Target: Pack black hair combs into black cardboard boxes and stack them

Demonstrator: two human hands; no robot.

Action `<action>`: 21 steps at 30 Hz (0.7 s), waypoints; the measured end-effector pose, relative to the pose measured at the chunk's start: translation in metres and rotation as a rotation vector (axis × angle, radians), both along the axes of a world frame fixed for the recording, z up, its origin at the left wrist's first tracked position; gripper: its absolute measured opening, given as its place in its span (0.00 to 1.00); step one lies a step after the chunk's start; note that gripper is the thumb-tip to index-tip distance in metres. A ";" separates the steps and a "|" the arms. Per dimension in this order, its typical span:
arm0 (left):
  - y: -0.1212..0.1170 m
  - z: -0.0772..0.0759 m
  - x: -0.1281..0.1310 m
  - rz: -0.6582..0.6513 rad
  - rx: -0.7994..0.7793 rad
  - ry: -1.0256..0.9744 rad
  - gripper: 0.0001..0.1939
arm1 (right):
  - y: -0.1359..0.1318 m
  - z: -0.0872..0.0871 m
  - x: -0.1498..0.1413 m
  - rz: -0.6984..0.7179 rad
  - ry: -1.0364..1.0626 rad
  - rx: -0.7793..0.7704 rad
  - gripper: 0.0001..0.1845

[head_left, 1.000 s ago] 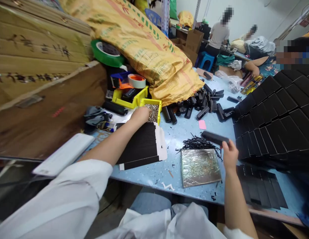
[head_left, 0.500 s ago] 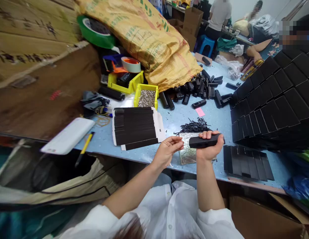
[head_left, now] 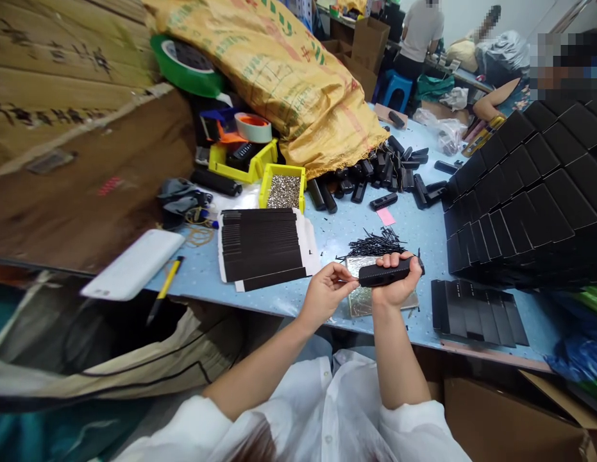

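My right hand (head_left: 398,282) is wrapped around a black oblong case (head_left: 381,274) with a carbon-weave surface, held roughly level over the table's front edge. At the case's left end, my left hand (head_left: 328,290) has thumb and forefinger pinched together. Whatever those fingertips hold is too small to make out. Beneath the case lies a shiny flat plate (head_left: 360,307). Just behind it is a heap of thin black sticks (head_left: 372,242).
Flat black cartons (head_left: 260,240) lie at left, before a yellow bin (head_left: 285,186) of small metal parts. Black cases (head_left: 389,168) are piled beside a yellow sack (head_left: 279,83). Stacked black boxes (head_left: 519,192) rise at right, with black sleeves (head_left: 478,314) in front.
The case has shifted slightly left in my right hand. My left fingertips, a little apart from its end before, are now at that end.
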State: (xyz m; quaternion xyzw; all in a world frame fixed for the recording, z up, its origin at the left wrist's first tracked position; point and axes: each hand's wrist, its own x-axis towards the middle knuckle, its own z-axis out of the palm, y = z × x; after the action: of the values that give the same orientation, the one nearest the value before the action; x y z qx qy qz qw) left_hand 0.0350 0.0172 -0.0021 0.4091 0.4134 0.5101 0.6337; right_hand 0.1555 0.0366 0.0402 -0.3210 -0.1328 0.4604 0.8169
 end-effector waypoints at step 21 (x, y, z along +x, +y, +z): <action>0.046 0.007 -0.154 -0.321 0.171 1.491 0.15 | -0.027 -0.070 0.091 -0.088 -1.767 -0.382 0.23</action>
State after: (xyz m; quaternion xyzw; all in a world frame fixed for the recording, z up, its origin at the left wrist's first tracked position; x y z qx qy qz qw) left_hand -0.1190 0.0636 0.0054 0.7475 0.6260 0.0313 0.2197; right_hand 0.2462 0.0101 -0.0301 -0.6923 -0.6207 0.0287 0.3669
